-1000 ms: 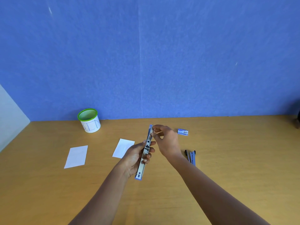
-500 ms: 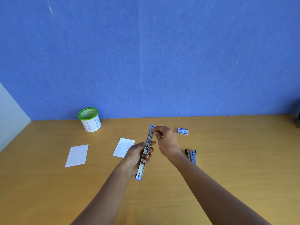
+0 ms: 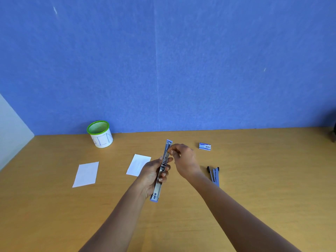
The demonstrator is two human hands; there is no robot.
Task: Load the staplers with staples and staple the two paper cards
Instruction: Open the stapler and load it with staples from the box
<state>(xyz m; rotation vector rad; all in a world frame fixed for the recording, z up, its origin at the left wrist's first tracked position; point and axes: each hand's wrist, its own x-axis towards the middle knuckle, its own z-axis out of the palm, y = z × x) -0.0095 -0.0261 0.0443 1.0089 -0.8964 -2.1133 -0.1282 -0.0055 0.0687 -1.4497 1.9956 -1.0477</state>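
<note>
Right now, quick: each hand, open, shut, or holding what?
Left hand: grips the opened stapler around its middle.
Right hand: fingers curled at the stapler's far end; whether they pinch anything cannot be told.

The wooden table [image 3: 254, 206] carries a green-rimmed cup [image 3: 101, 135], left card [image 3: 86, 174], middle card [image 3: 138, 165], staple box [image 3: 204, 146] and a blue stapler [image 3: 214, 176].

Green-rimmed white cup [image 3: 101, 134], white cards [image 3: 86, 174], blue wall [image 3: 163, 60], tan table [image 3: 254, 179]
</note>
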